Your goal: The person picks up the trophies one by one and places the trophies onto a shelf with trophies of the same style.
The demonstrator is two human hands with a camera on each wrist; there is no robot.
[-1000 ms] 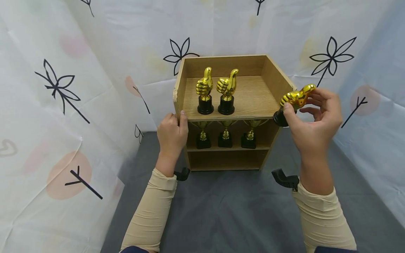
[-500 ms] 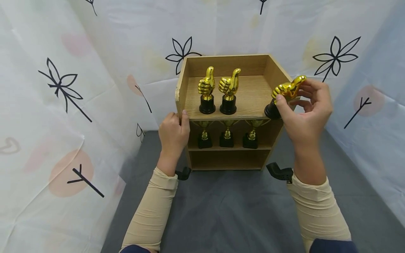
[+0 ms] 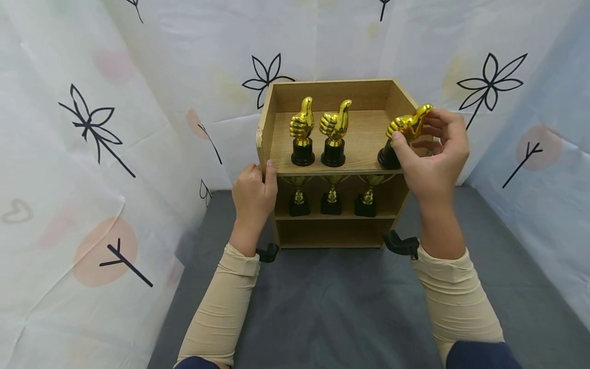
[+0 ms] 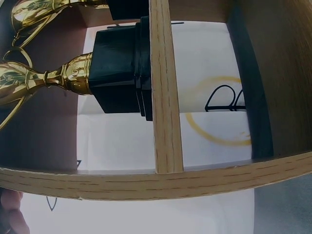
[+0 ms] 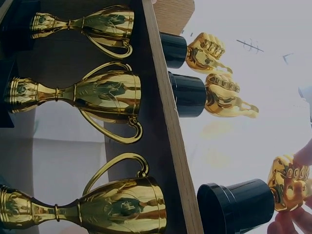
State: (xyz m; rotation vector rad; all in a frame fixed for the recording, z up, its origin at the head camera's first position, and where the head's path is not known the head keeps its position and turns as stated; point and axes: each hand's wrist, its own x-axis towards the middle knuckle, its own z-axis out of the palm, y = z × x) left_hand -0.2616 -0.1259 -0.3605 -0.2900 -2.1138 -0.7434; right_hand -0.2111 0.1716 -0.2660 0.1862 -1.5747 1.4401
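Note:
My right hand pinches a gold thumbs-up trophy between thumb and fingers. It leans to the right, its black base close over the right front of the top shelf. Two matching trophies stand upright toward the left of that shelf: one thumbs-up trophy and, beside it, another thumbs-up trophy. My left hand grips the left side of the wooden shelf unit, thumb up at the front corner; in the left wrist view only some fingertips show.
Three gold cup trophies on black bases stand in a row on the middle shelf. Below them is the bottom shelf. Grey cloth covers the table, and patterned white fabric hangs behind and at the sides.
My right hand has carried the thumbs-up trophy leftward from beyond the unit's right side to over the top shelf, and it leans less now. My left hand keeps its grip.

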